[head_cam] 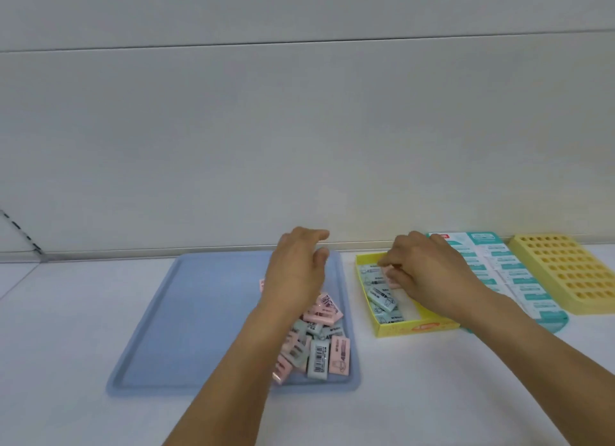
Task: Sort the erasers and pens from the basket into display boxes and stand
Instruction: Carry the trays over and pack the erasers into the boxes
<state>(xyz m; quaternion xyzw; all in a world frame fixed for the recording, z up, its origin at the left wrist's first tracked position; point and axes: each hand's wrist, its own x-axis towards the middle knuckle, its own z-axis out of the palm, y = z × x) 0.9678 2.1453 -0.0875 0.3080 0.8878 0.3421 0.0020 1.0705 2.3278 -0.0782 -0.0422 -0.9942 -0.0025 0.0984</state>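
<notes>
Right hand [429,272] pinches a pink eraser [392,278] into the yellow box [419,327]; left hand [296,269] hovers slack-fingered, holding nothing.
Erasers look light, firm, sleeve-wrapped: pinch the long sides.

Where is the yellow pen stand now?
In the head view the yellow pen stand lies at the far right of the table, against the wall, just right of the teal box.
</notes>
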